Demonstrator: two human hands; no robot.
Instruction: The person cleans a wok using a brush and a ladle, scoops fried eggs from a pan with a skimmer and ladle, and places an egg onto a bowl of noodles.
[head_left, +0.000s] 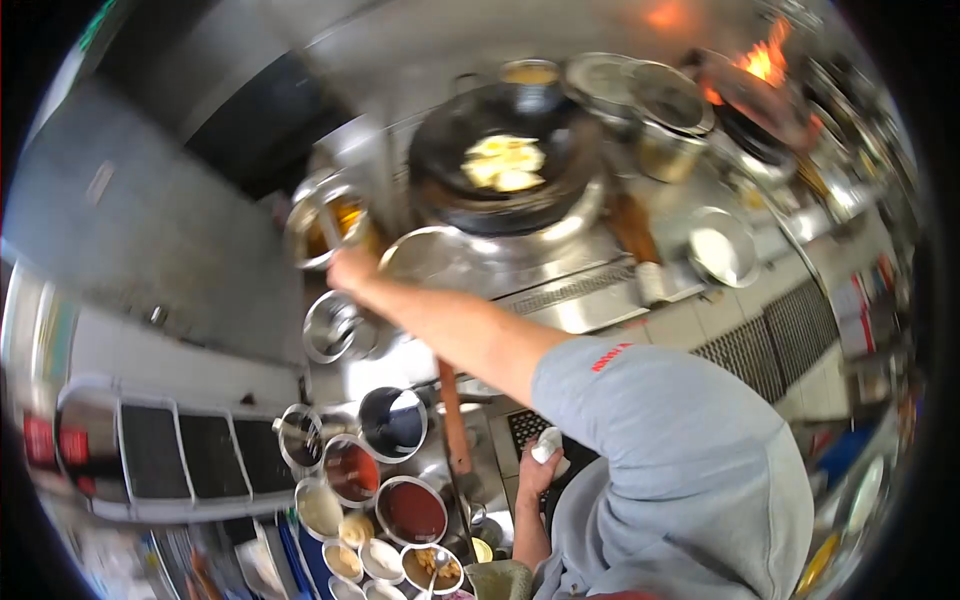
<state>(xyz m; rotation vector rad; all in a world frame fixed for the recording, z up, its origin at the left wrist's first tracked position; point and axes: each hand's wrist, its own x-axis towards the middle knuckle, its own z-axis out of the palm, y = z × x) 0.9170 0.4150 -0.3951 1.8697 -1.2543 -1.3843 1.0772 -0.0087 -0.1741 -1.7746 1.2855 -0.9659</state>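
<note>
My right hand reaches far across to the left, blurred, its fingers closed on a metal utensil over a metal pot of orange-yellow contents. My left hand is low, near my body, closed around a crumpled white cloth. Beyond the outstretched arm, a large dark wok on the stove holds a yellow, egg-like mass. Just below my right hand is a small metal bowl. A wooden handle lies between the sauce containers and my left hand.
Sauce containers and small bowls stand at lower left, beside black rectangular bins. Flames rise by a tilted pan at upper right. A strainer-topped pot and a bowl of white contents are right of the wok.
</note>
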